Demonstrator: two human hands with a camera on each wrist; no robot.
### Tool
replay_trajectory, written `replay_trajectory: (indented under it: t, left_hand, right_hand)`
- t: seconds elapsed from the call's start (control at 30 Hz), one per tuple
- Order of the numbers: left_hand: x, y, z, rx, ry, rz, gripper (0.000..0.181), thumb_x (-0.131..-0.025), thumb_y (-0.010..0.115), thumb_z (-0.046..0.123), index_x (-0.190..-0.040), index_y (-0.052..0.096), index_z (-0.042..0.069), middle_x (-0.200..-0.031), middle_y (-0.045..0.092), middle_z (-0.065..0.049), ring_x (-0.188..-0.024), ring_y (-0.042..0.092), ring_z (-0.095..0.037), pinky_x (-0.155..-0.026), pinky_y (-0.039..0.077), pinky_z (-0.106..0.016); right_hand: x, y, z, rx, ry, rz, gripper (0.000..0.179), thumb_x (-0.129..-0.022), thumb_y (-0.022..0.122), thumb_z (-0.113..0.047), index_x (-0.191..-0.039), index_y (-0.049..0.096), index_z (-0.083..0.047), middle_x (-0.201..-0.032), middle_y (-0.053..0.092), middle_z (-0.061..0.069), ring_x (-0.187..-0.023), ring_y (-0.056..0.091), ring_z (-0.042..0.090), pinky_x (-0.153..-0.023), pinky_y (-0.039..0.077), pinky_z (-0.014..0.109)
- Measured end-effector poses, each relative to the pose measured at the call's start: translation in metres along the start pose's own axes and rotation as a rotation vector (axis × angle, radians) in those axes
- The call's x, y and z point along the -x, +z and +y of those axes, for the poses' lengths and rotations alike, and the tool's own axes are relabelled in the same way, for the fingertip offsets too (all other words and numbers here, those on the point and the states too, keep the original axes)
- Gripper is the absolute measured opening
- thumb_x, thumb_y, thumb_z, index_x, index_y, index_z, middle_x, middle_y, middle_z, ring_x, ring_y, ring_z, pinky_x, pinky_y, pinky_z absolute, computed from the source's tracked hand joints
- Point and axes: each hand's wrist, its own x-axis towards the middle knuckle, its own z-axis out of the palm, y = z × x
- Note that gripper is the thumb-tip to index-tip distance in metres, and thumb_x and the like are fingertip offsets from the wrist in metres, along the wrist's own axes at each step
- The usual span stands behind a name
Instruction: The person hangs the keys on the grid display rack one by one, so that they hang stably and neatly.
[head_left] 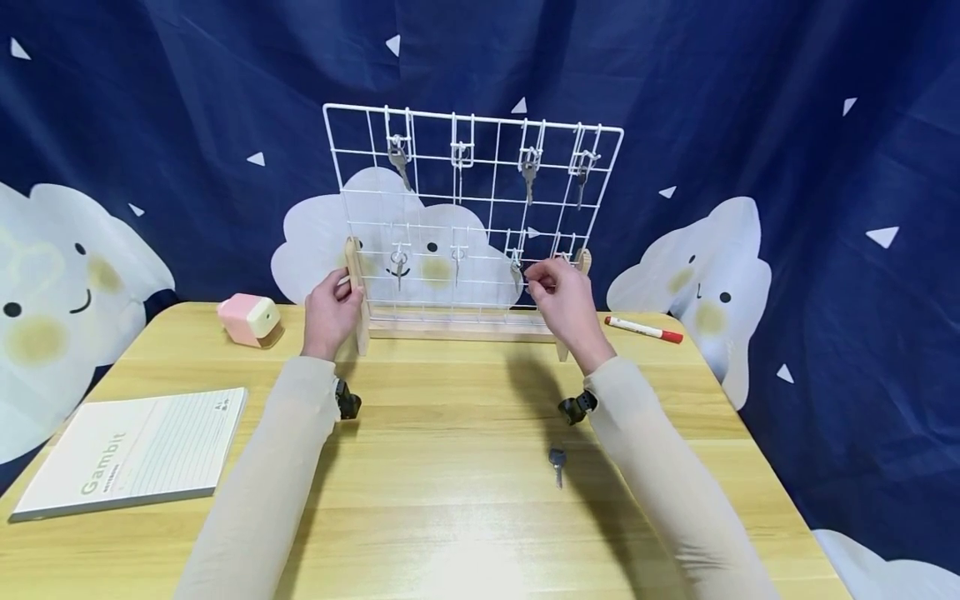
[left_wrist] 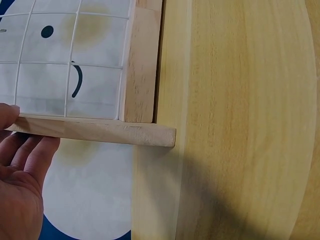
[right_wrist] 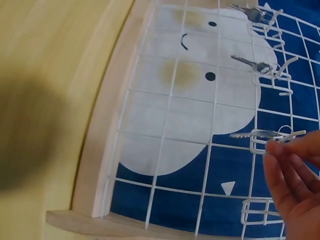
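A white wire grid rack (head_left: pixel 480 200) in a wooden frame stands on the table, with keys hanging from its hooks. My left hand (head_left: pixel 332 315) holds the rack's left wooden upright (left_wrist: pixel 100 131), thumb on one side and fingers on the other. My right hand (head_left: pixel 561 302) is at the lower row, where its thumb and fingertips pinch a key (right_wrist: pixel 257 134) by its head, close against a hook. Two other keys (right_wrist: pixel 252 64) hang further left in that row. The hook (right_wrist: pixel 260 212) at the row's right end bears no key.
One loose key (head_left: pixel 557 467) lies on the table (head_left: pixel 420 467) near my right forearm. A notebook (head_left: pixel 135 450) and a pink-and-cream sharpener (head_left: pixel 251 320) are at left. At right lies a red-capped marker (head_left: pixel 643 329). Behind hangs a dark blue curtain (head_left: pixel 225 100).
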Motion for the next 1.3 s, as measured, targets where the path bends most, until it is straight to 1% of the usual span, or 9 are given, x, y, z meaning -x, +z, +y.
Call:
replay_trajectory:
  t: [0.07,0.17,0.3,0.4,0.63,0.77,0.93,1.07,1.3]
  left_hand:
    - [0.0,0.0,0.0,-0.001,-0.004,-0.001,0.044,-0.099,0.057,0.012,-0.142,0.051,0.005,-0.127,0.06,-0.021,-0.117,0.059,-0.029,-0.098,0.05,-0.037]
    - [0.0,0.001,0.0,-0.002,0.0,0.0,0.044,-0.099,0.057,0.012,-0.142,0.051,0.006,-0.127,0.061,-0.02,-0.116,0.06,-0.029,-0.098,0.05,-0.036]
    - [0.0,0.001,-0.002,-0.001,0.012,0.009,0.043,-0.099,0.057,0.012,-0.141,0.052,0.005,-0.126,0.061,-0.021,-0.116,0.06,-0.029,-0.097,0.05,-0.037]
    - [0.001,0.001,-0.003,0.004,0.012,0.011,0.043,-0.099,0.058,0.011,-0.14,0.053,0.004,-0.126,0.061,-0.022,-0.116,0.06,-0.03,-0.098,0.05,-0.037]
    - [0.002,0.0,-0.005,0.001,0.006,0.02,0.043,-0.098,0.059,0.012,-0.14,0.053,0.004,-0.126,0.061,-0.021,-0.116,0.06,-0.029,-0.099,0.049,-0.035]
    - [0.0,0.001,-0.004,0.0,0.033,0.027,0.042,-0.098,0.059,0.011,-0.139,0.053,0.003,-0.124,0.061,-0.022,-0.115,0.06,-0.03,-0.099,0.049,-0.035]
    - [-0.001,0.002,-0.004,-0.006,0.04,0.025,0.042,-0.098,0.059,0.01,-0.138,0.054,0.002,-0.123,0.062,-0.021,-0.115,0.061,-0.029,-0.098,0.049,-0.035]
    - [-0.001,0.001,-0.004,-0.006,0.04,0.018,0.042,-0.098,0.059,0.011,-0.139,0.053,0.002,-0.124,0.062,-0.022,-0.115,0.06,-0.03,-0.099,0.049,-0.036]
    - [-0.001,0.001,-0.003,-0.014,0.037,0.017,0.042,-0.098,0.06,0.012,-0.139,0.054,0.003,-0.124,0.062,-0.021,-0.115,0.06,-0.029,-0.099,0.048,-0.036]
  right_hand:
    - [0.008,-0.002,0.002,0.006,-0.002,-0.054,0.011,-0.089,0.064,0.002,-0.096,0.072,-0.001,-0.09,0.065,0.008,-0.079,0.06,0.02,-0.073,0.052,0.03]
    - [0.02,-0.006,0.005,0.016,-0.011,-0.175,0.01,-0.091,0.064,0.001,-0.098,0.071,-0.001,-0.092,0.066,0.007,-0.082,0.064,0.021,-0.074,0.056,0.033]
    - [0.035,-0.009,0.012,0.041,-0.064,-0.35,0.01,-0.091,0.062,0.002,-0.096,0.07,0.0,-0.094,0.066,0.008,-0.085,0.065,0.022,-0.075,0.058,0.034]
    - [0.046,-0.009,0.016,0.054,-0.086,-0.449,0.009,-0.09,0.062,0.001,-0.094,0.07,-0.001,-0.093,0.066,0.006,-0.086,0.064,0.02,-0.076,0.057,0.033]
    - [0.072,-0.017,0.023,0.058,-0.022,-0.626,0.011,-0.09,0.065,0.0,-0.099,0.07,-0.003,-0.09,0.068,0.006,-0.085,0.062,0.016,-0.079,0.056,0.035]
    - [0.087,-0.022,0.029,0.065,-0.036,-0.684,0.014,-0.087,0.064,0.005,-0.099,0.069,0.0,-0.091,0.068,0.009,-0.084,0.062,0.016,-0.079,0.056,0.035]
    - [0.103,-0.028,0.037,0.089,-0.06,-0.731,0.016,-0.084,0.065,0.006,-0.095,0.072,-0.003,-0.09,0.068,0.002,-0.084,0.062,0.016,-0.075,0.055,0.034]
    - [0.113,-0.032,0.04,0.102,-0.048,-0.769,0.014,-0.083,0.069,0.003,-0.094,0.072,-0.006,-0.091,0.067,-0.002,-0.086,0.062,0.016,-0.077,0.054,0.035]
    - [0.125,-0.034,0.045,0.049,-0.007,-0.825,0.016,-0.081,0.073,0.004,-0.095,0.071,-0.004,-0.086,0.065,0.0,-0.077,0.057,0.01,-0.069,0.053,0.027]
